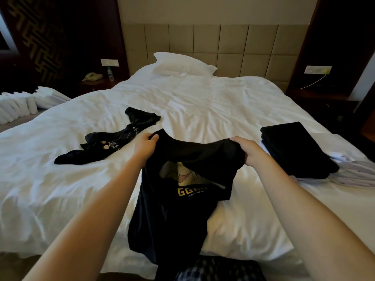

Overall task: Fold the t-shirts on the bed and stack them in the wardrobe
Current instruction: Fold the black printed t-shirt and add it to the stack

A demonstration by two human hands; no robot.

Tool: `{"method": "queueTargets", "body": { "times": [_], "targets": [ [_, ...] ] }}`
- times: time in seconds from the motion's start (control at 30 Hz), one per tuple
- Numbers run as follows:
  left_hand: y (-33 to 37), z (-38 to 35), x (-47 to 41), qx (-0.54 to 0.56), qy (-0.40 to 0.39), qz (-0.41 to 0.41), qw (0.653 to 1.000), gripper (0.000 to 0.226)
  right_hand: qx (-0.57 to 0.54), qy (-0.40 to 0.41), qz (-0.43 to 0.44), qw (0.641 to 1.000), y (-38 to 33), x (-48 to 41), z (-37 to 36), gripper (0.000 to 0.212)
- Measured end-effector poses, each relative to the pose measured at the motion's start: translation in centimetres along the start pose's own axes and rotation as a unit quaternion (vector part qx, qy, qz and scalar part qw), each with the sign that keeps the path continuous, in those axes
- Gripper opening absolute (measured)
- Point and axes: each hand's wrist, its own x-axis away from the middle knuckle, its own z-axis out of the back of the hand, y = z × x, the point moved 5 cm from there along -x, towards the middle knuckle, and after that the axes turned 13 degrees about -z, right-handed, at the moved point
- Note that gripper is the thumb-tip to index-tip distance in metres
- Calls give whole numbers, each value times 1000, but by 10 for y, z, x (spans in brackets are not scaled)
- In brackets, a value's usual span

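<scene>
Black t-shirt (182, 199) hangs between hands; left hand (145, 148) and right hand (250, 152) grip its shoulders.

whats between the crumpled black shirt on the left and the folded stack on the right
In the head view, the printed black t-shirt, gripped by the left hand and right hand, hangs between the crumpled shirt and the folded stack.

Bare forearms (105, 191) — dark blue-and-white checked trousers (215, 269) below.
</scene>
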Motion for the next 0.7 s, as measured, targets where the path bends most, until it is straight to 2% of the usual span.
{"method": "queueTargets", "body": {
  "times": [0.07,0.13,0.2,0.33,0.4,0.47,0.53,0.63,0.7],
  "targets": [
    [1,7,-1,24,47,6,999,13,-55,22,-7,998,0,-4,5,52],
    [0,10,-3,43,65,11,997,28,-81,32,6,996,-4,-4,6,57],
    [1,11,-3,40,65,11,997,30,-90,40,35,995,-9,1,5,50],
    [-3,13,-6,32,64,3,997,19,-65,59,132,987,-15,9,4,19],
    [-5,17,-8,32,64,-1,997,30,-42,68,180,980,-18,13,6,22],
    [-4,20,-10,57,65,6,996,30,-12,69,215,974,-22,14,5,33],
    [4,15,-10,62,35,-1,997,24,15,75,238,968,-26,17,1,32],
    [22,-6,0,67,-70,-30,995,5,48,64,248,966,-30,21,-11,26],
    [36,-27,16,46,-168,-48,983,29,94,35,234,967,-28,23,-27,29]
  ]
}}
